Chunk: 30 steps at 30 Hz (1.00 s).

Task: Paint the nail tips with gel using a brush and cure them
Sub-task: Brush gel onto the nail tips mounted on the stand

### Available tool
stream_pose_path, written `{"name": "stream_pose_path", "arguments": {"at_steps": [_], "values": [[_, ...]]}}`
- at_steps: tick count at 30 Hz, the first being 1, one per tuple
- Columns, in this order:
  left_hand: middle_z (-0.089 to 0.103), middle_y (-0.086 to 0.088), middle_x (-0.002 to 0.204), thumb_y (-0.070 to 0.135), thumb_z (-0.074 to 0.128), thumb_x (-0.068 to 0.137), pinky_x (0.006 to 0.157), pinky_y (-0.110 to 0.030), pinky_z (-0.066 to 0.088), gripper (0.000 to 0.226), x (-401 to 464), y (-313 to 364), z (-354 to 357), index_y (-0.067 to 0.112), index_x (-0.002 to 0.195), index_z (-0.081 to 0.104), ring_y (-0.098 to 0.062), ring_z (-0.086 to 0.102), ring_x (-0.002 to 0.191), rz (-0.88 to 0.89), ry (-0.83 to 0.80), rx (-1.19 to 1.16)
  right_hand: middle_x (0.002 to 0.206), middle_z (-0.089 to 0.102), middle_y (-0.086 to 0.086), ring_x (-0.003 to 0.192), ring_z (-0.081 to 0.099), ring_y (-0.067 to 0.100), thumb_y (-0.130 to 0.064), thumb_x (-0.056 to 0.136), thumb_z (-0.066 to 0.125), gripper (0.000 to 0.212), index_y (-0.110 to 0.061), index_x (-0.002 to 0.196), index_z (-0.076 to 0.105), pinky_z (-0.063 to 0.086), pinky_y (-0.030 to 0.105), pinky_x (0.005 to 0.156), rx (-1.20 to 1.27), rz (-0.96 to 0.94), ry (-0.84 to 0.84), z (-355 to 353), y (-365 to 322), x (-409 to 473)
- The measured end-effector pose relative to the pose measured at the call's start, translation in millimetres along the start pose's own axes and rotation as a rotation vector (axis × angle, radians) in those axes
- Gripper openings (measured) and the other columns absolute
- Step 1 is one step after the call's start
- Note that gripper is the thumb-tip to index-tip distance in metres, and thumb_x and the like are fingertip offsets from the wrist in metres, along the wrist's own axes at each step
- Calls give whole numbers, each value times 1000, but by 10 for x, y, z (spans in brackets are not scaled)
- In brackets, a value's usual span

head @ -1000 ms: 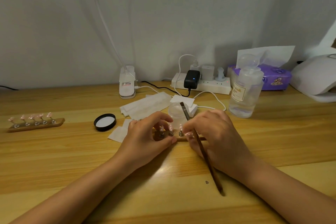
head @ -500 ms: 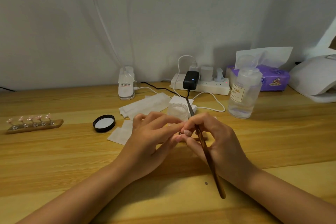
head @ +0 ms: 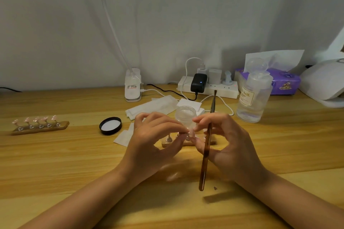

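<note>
Forearms come in from the bottom edge and meet over the wooden desk [head: 55, 163]. Nearest me, my right hand [head: 229, 147] carries the brush [head: 206, 147], its brown handle tucked between curled fingers and running almost upright, bristles pointing away from me toward the back of the desk. So the brush is parked, not painting. My left hand [head: 154, 143] sits just beside it, and the fingertips of both hands come together in a pinch on one pale nail tip [head: 191, 133], which stands on the near holder [head: 188, 140], a small wooden strip with metal pegs partly hidden under my fingers.

I judge the step in hand to be seating or straightening that tip on its peg before gel goes on. To do it well I would keep the pinch light and on the tip's edges, keep skin off the face to be painted, and mind that the brush bristles touch nothing while the hand works.

Just behind my fingers stands the open clear gel jar [head: 186, 115], touching the white wipes [head: 152, 106]; its black lid [head: 110, 125] lies to the left, apart. Farther left a second holder [head: 40, 126] carries five pink tips. Toward the wall are a clear bottle [head: 254, 98], a power strip [head: 207, 87], a purple tissue pack [head: 279, 82], and at the far right edge the white curing lamp [head: 323, 82], well apart from the work.
</note>
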<state>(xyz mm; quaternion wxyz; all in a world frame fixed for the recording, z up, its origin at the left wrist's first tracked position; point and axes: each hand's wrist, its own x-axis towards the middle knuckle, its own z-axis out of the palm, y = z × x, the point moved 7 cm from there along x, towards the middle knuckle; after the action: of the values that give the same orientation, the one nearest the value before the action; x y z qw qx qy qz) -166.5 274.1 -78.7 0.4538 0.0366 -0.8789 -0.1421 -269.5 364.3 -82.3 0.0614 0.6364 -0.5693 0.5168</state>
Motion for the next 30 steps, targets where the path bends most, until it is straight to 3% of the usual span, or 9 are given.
{"name": "stream_pose_path", "arguments": {"at_steps": [4, 7, 10, 12, 15, 19, 22, 26, 30], "values": [[65, 11, 86, 26, 54, 81, 74, -45, 43, 19, 10, -59, -63, 14, 89, 66, -3, 56, 83, -108, 73, -94, 81, 60, -9, 77, 57, 4, -47, 78, 54, 20, -31, 89, 49, 47, 19, 65, 42, 123, 107, -155, 51, 89], [66, 12, 86, 28, 52, 85, 82, -46, 46, 15, 3, -193, -70, 21, 94, 62, -4, 60, 87, -256, 85, -215, 66, 59, 6, 58, 55, 3, -48, 90, 44, 32, -24, 78, 60, 41, 9, 55, 215, 225, 155, -217, 107, 191], [66, 10, 86, 15, 58, 88, 82, -16, 45, 12, 1, -290, -65, 25, 94, 60, 1, 60, 87, -350, 105, -318, 48, 53, -1, 48, 51, 4, -43, 85, 41, 33, -26, 75, 67, 38, 8, 48, 201, 346, 118, -216, 214, 387], [66, 10, 86, 7, 55, 87, 78, -7, 41, 20, -14, -340, -62, 27, 92, 59, 3, 59, 87, -402, 115, -341, 54, 56, -7, 51, 54, 1, -35, 90, 46, 25, -24, 81, 67, 41, 8, 50, 61, 364, 14, -164, 292, 553], [66, 13, 87, 8, 58, 85, 77, -5, 41, 21, -39, -411, -52, 28, 89, 61, 5, 59, 88, -469, 126, -375, 59, 60, -7, 50, 57, -6, -25, 88, 58, 10, -20, 80, 57, 41, 4, 48, -73, 379, -137, -55, 415, 746], [66, 14, 87, 14, 61, 83, 76, -5, 41, 15, -73, -499, -34, 28, 88, 65, 4, 58, 86, -559, 133, -438, 58, 56, -11, 54, 58, 1, -31, 82, 66, 26, -24, 65, 48, 38, 8, 49, -266, 361, -251, 108, 472, 851], [67, 11, 87, 14, 63, 81, 76, -3, 39, 15, -66, -495, -28, 27, 87, 65, 2, 59, 83, -564, 125, -446, 61, 49, -8, 57, 48, 5, -31, 82, 66, 29, -25, 62, 46, 33, 16, 52, -330, 334, -279, 219, 478, 857], [67, 11, 86, 12, 64, 80, 73, -1, 38, 16, -54, -464, -28, 27, 87, 66, 4, 59, 84, -552, 103, -434, 57, 50, -8, 50, 51, 2, -27, 85, 64, 30, -23, 61, 46, 35, 9, 46, -281, 369, -316, 278, 503, 862], [66, 12, 85, 13, 64, 80, 74, -3, 40, 15, -63, -471, -21, 26, 86, 65, 2, 59, 83, -572, 97, -444, 51, 57, -4, 43, 54, -4, -23, 84, 65, 27, -17, 62, 51, 42, 6, 46, -132, 459, -150, 45, 576, 904]]}}
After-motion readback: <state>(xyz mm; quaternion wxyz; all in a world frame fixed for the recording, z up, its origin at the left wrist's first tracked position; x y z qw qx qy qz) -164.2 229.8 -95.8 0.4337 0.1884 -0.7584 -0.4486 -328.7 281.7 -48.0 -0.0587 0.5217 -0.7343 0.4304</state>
